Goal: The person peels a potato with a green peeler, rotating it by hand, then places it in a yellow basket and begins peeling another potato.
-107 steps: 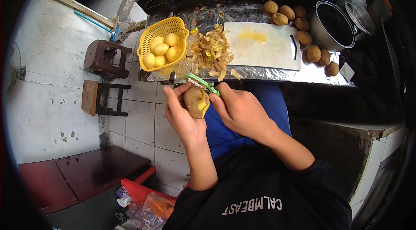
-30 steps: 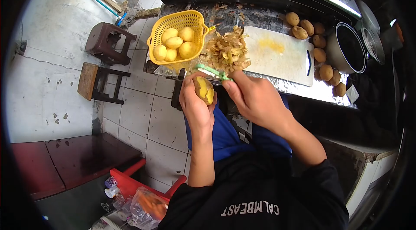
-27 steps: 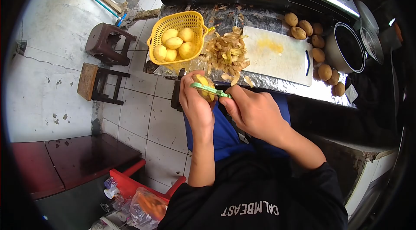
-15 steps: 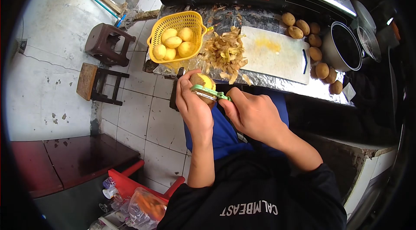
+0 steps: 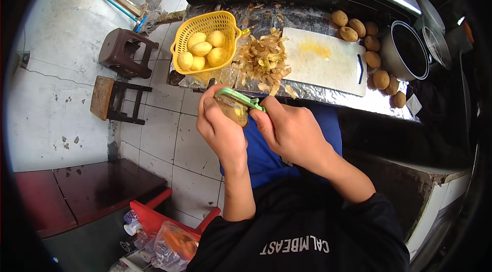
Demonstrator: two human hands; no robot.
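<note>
One partly peeled potato sat in the person's left hand, held just short of the near edge of the worktop, with a yellow patch showing amid the brown skin. That hand was wrapped round the potato, while the right hand was clamped on the handle of a green peeler. The peeler's head lay over the potato; from where I stood I couldn't tell whether the blade was touching the skin. Taking the potato as the middle of a clock, with twelve pointing away from the person, a yellow basket stood at eleven, and six peeled potatoes were gathered in it. At one o'clock lay a loose heap of peelings, brown and pale yellow, a few scraps straying to the worktop's edge. Just beside the heap, at two, a white cutting board lay flat, stained yellow near its far side. Beyond the board, also around two, nine unpeeled potatoes formed a curved line, and a metal pot stood close by them, between two and three. Two stools stood on the floor, at nine and ten.
</note>
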